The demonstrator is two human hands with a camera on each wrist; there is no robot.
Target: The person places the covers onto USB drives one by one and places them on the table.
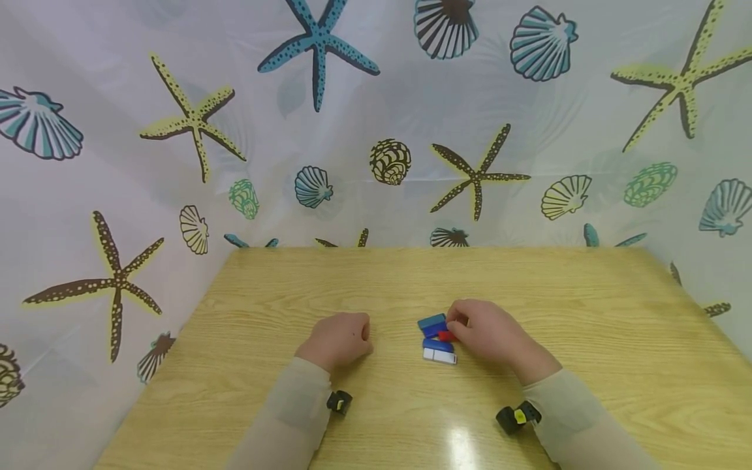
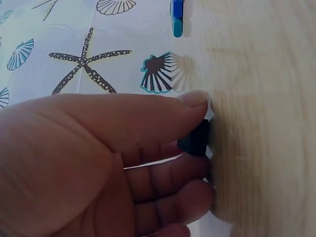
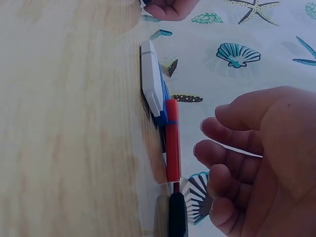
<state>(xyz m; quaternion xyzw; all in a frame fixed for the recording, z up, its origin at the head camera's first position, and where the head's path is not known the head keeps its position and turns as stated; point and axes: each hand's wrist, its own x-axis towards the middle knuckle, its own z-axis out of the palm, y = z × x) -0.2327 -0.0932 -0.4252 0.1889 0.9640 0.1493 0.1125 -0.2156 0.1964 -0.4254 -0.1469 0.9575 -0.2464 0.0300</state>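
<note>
My left hand (image 1: 337, 339) rests at the tabletop left of a small cluster of sticks. Between its thumb and curled fingers sits a small black piece (image 2: 196, 138), mostly covered by them. My right hand (image 1: 487, 329) hovers at the cluster's right side, its fingers loosely bent with nothing between them in the right wrist view. Nearest to it lies a red stick (image 3: 173, 140), with a dark piece (image 3: 177, 212) at its near end. A white stick (image 1: 439, 356) with a seam across it lies beside a blue one (image 1: 437, 344). Behind them is a blue-and-teal piece (image 1: 431, 324).
The wooden table (image 1: 282, 281) carries the cluster near its middle. A white curtain (image 1: 352, 215) printed with starfish and shells hangs behind and along the sides. Black wrist cameras (image 1: 518, 418) are strapped to both sleeves.
</note>
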